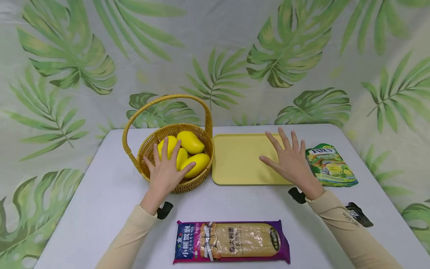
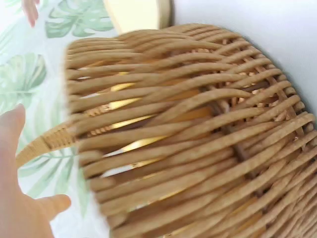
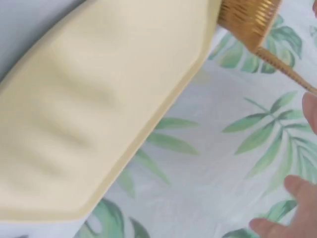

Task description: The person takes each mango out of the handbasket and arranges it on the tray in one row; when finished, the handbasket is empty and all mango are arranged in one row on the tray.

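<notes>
My left hand [image 1: 165, 172] has its fingers spread over the front of a wicker basket [image 1: 189, 185] of yellow mangoes [image 1: 190, 142], holding nothing. In the left wrist view, the basket's woven side [image 2: 188, 129] fills most of the picture, with the hand [image 2: 22, 183] at the left edge. My right hand [image 1: 291, 163], fingers also spread and empty, is above the right part of a yellow tray [image 1: 238, 160]. The right wrist view has the tray [image 3: 114, 99] at the left and fingertips of the hand [image 3: 294, 213] at the lower right.
A purple pasta packet [image 1: 242, 241] lies at the table's front. Right of the tray lies a green FOX'S bag [image 1: 330, 166]. A small black packet [image 1: 358, 215] is partly behind my right sleeve. The basket's tall handle [image 1: 168, 98] arches up, and a leaf-patterned cloth [image 1: 228, 33] hangs behind the table.
</notes>
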`<state>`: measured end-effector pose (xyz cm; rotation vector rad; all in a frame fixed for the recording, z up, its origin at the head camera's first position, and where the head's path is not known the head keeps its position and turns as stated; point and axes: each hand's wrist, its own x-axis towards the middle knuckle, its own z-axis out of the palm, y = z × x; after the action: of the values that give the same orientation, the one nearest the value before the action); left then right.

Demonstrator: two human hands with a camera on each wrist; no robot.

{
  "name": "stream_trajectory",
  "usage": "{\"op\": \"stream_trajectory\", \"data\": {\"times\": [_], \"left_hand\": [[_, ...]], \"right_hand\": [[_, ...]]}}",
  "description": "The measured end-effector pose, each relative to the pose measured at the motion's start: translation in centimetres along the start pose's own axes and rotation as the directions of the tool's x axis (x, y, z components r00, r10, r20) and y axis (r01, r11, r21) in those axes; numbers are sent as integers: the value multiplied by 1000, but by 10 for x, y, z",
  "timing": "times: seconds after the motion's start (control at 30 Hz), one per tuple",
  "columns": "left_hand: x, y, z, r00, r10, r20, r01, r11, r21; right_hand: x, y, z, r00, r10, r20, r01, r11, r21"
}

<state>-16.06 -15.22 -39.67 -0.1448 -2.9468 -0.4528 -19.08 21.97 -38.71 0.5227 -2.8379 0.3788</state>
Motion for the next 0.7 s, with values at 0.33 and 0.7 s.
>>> {"op": "stream_trajectory", "data": {"times": [0.33,0.7], "left_hand": [[-33,-4,-23,976,66,-207,-160,860,-485],[-79,-38,-27,955,-183,-233,-100,544,-833]], "right_hand": [[40,-50,6,937,-346,-48,321,795,514],[100,-104,38,837,-533,124,205,516,831]]}}
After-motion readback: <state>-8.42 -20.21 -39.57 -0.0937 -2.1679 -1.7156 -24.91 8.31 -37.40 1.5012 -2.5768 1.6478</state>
